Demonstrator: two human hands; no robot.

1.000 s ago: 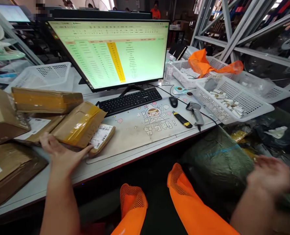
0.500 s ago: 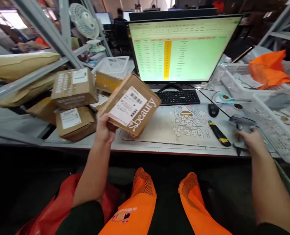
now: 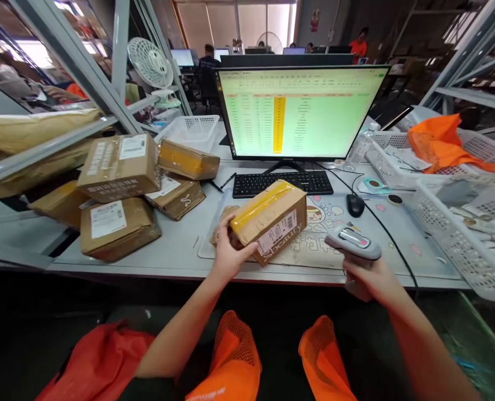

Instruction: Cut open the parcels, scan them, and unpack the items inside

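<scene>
My left hand (image 3: 233, 250) grips the near left end of a brown cardboard box (image 3: 272, 214), tilted above the desk mat. Yellow tape runs along its top, and a white shipping label with "beauty" lettering faces right and toward me. In my right hand (image 3: 370, 275) is a grey barcode scanner (image 3: 353, 243), its head pointing left toward the box. The scanner's cable trails over the right of the mat. Beneath the box, part of another brown package (image 3: 223, 223) shows. A black keyboard (image 3: 283, 184) lies just behind the box, and a mouse (image 3: 355, 205) sits beyond the scanner.
Several cardboard boxes (image 3: 120, 167) are piled at the left beside a metal rack (image 3: 76, 61). A monitor (image 3: 301, 111) with a spreadsheet stands at the back. White plastic baskets (image 3: 460, 234) line the right side. Other people sit or stand in the background.
My right hand has lifted the scanner off the desk's right side and brought it left, near the box. My left hand has moved the box right and turned it, showing its taped top.
</scene>
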